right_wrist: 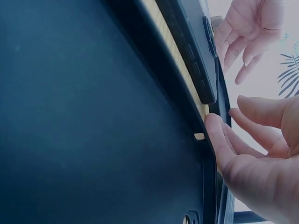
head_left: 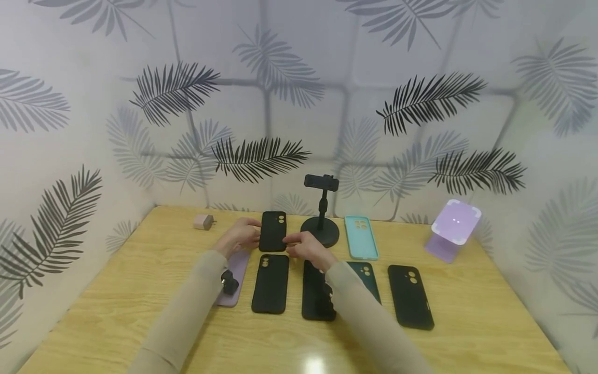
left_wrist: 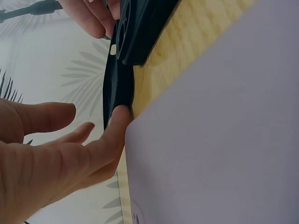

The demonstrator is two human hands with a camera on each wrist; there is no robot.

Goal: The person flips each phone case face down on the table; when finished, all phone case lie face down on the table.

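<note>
A black phone case (head_left: 273, 232) with camera holes at its upper right lies on the table between my hands. My left hand (head_left: 239, 235) is at its left side, fingers extended; in the left wrist view a fingertip touches the edge of the case (left_wrist: 112, 88), and the thumb stands apart. At its lower right corner is my right hand (head_left: 309, 249), fingertips right at the edge. The right wrist view shows the right thumb (right_wrist: 261, 111) raised away from the other fingers. Just below lies a second black case (head_left: 271, 284). Under my left wrist is a lilac case (head_left: 240, 270).
A black phone stand (head_left: 321, 228) and a light blue case (head_left: 362, 238) are at the back. Black (head_left: 317, 304) and dark green (head_left: 366, 275) cases lie partly under my right arm. Further right are another black case (head_left: 410, 297) and a lilac stand (head_left: 444, 246). A pink charger plug (head_left: 203, 222) sits back left.
</note>
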